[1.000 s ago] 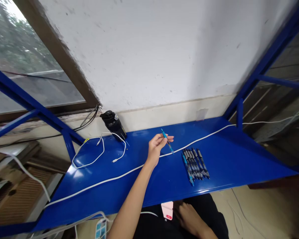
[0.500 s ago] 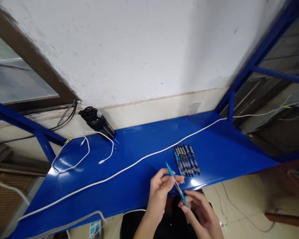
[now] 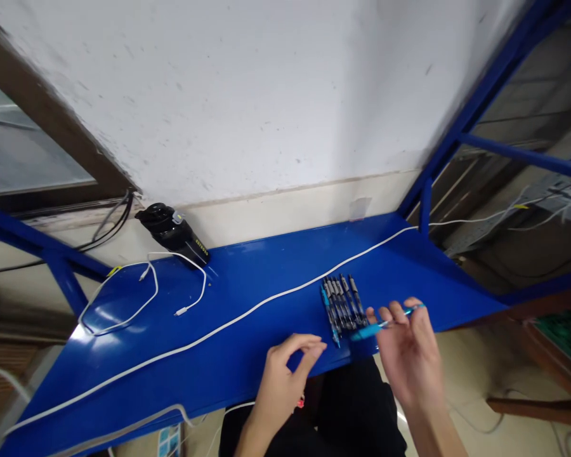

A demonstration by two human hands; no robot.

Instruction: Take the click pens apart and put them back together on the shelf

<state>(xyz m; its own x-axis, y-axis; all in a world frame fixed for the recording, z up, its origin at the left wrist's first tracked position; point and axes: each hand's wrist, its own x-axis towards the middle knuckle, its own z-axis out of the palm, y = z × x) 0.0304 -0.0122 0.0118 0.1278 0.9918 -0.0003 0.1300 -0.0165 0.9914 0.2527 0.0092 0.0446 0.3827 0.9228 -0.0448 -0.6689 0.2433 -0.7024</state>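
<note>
A light-blue pen (image 3: 368,331) is gripped in my right hand (image 3: 409,355), lying across the raised fingers with one end toward the left. It hangs just above the lower ends of the pens on the table. My left hand (image 3: 288,371) is to the left, thumb and fingertips brought together in a pinch; whether anything small is between them cannot be made out. Several dark pens with grey grips (image 3: 345,298) lie side by side in a slanted row on the blue table (image 3: 247,285). Another light-blue pen (image 3: 330,314) forms the left end of that row.
A long white cable (image 3: 219,333) crosses the table behind my hands. A black bottle (image 3: 174,233) stands by the wall at the back left, beside a looped white charging cable (image 3: 155,295). Blue metal frame bars (image 3: 457,136) rise at the right.
The light-blue pen has passed out of my left fingers and is now held by my right hand alone, which has risen and turned. My left hand has shifted left. The view has moved slightly right.
</note>
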